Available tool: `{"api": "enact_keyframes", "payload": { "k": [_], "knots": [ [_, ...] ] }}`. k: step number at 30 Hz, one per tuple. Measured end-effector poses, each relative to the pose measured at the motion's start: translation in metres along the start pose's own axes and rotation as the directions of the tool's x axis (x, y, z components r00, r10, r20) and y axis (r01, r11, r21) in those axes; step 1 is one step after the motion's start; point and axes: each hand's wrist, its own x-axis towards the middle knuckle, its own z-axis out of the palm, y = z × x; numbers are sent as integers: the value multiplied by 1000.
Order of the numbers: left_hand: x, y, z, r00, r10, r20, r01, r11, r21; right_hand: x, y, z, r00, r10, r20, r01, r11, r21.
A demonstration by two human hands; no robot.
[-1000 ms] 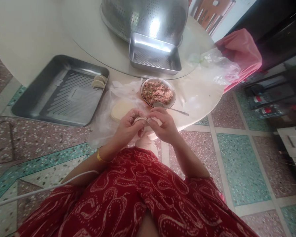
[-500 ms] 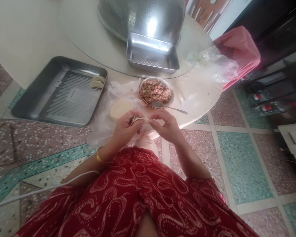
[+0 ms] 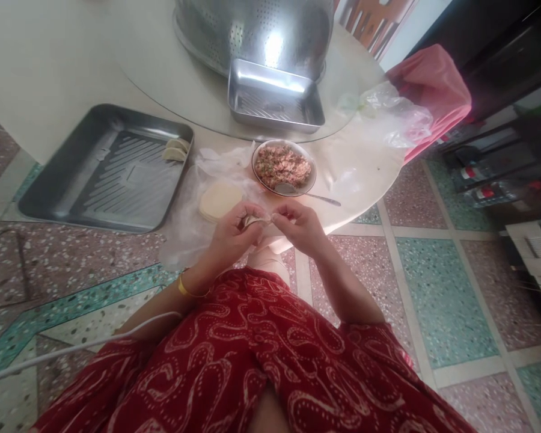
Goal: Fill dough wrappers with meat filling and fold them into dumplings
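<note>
Pale round surface point(image 3: 49, 72) carries filling bowl point(image 3: 284, 167) and wrappers point(image 3: 220, 199) within reach; both hands, left hand point(image 3: 232, 231) and right hand point(image 3: 297, 225), pinch a dumpling point(image 3: 256, 220) shut.

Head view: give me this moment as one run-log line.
left hand: grip on dumpling | right hand: pinching its edge | filling bowl, wrapper stack just beyond | tray: two dumplings
</note>
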Motion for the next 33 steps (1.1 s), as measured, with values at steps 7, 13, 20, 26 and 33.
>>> {"api": "enact_keyframes", "payload": {
  "k": [7,13,20,26,33],
  "knots": [
    [0,2,0,1000,29,7,-29,1000,-8,-2,2,-3,999,-47,14,47,999,-12],
    [1,-2,0,1000,-22,-9,22,998,67,-3,2,-3,1000,-2,-27,1,1000,-17],
    [5,-11,-1,997,63,54,-71,984,161,2,3,2,987,157,21,-158,981,111],
    [6,-10,-2,999,5,44,-12,988,155,0,3,1,997,74,36,-77,993,86],
    [8,-5,3,996,-88,32,87,996,8,-11,7,2,971,-229,-68,218,965,-148]
  ]
}}
